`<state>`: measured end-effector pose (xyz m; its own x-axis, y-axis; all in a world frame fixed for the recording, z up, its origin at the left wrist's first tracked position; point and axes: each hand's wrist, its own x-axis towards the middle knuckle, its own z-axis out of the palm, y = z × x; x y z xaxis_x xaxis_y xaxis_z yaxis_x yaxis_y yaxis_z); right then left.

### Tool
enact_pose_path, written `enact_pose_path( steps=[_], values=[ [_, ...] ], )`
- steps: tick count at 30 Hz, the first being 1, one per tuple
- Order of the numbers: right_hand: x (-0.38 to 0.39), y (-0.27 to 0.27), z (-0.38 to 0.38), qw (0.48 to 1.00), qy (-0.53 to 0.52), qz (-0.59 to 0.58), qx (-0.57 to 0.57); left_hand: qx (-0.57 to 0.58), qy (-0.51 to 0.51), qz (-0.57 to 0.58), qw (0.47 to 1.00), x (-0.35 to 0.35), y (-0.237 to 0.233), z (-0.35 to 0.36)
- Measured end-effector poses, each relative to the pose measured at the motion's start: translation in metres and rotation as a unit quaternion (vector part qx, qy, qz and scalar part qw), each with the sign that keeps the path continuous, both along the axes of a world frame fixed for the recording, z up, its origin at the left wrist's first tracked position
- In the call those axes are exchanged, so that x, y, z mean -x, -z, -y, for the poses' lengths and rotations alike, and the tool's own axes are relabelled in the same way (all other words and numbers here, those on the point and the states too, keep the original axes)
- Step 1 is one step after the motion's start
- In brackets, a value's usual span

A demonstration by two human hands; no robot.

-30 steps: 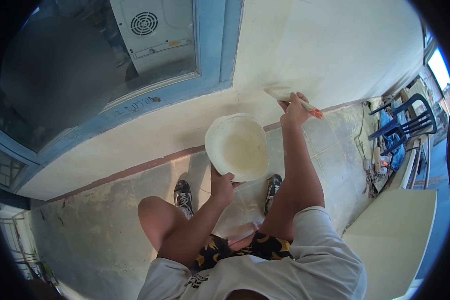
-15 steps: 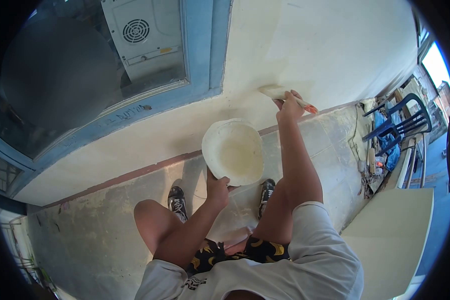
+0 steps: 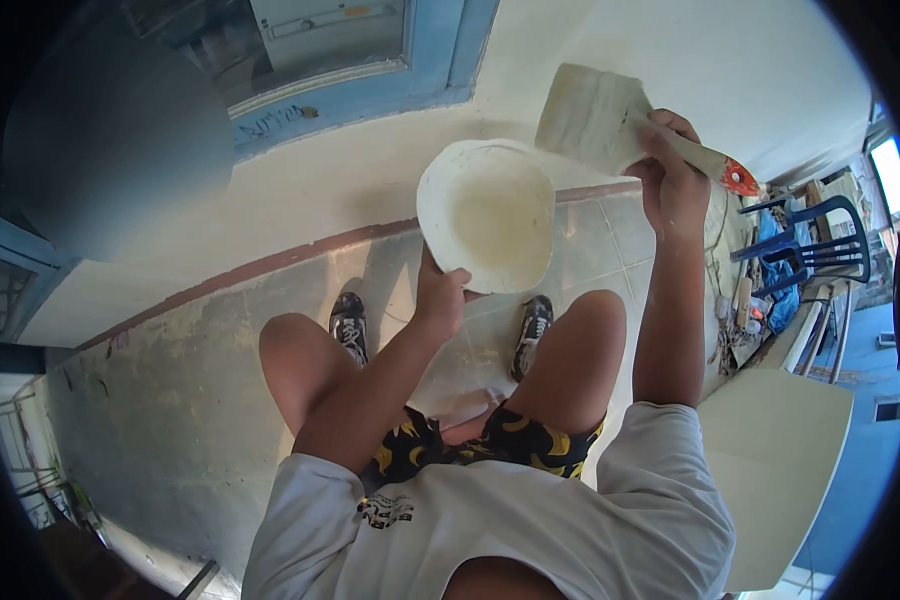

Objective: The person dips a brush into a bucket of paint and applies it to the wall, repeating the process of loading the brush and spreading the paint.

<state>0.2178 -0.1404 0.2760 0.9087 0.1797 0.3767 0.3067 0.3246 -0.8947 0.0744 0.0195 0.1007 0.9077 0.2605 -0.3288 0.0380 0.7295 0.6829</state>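
Note:
My left hand (image 3: pixel 442 300) grips the near rim of a white basin (image 3: pixel 436 205), thumb over the edge. A pale cream liquid (image 3: pixel 485 220) lies in the bottom of the basin, which I hold out over the floor between my knees. In my right hand (image 3: pixel 676 175) is a wide paintbrush (image 3: pixel 592 118), its fingers closed around the handle near the broad head. The handle is pale with a red end that has a hole in it. The brush's flat head is coated whitish and stands up and right of the basin, in front of the white wall (image 3: pixel 740 60).
A blue-framed window (image 3: pixel 440 60) is set in the wall at upper left. A reddish strip (image 3: pixel 270 262) runs along the wall's foot above the grey floor (image 3: pixel 190 400). On the right stand a dark blue plastic chair (image 3: pixel 820 240), clutter and a pale panel (image 3: pixel 780 450).
My right hand has brought the brush away from the wall, up and to the right, with its flat face now showing. The basin sits higher in view and slightly right.

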Motion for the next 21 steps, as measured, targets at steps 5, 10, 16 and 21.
enact_pose_path(
  steps=[5,10,16,21],
  values=[
    [0.033,0.045,-0.013,0.935,-0.105,-0.044,0.335,-0.014,-0.002,0.036,0.999,0.012,-0.007,-0.005],
    [0.031,0.053,-0.042,0.889,-0.140,-0.020,0.435,-0.022,-0.008,0.046,0.999,0.019,-0.012,-0.008],
    [0.018,0.050,-0.062,0.871,-0.161,-0.008,0.463,-0.019,-0.001,0.062,0.998,0.022,-0.013,-0.009],
    [0.018,0.045,-0.067,0.868,-0.167,-0.008,0.467,-0.016,-0.011,0.074,0.997,0.024,-0.016,-0.008]
  ],
)
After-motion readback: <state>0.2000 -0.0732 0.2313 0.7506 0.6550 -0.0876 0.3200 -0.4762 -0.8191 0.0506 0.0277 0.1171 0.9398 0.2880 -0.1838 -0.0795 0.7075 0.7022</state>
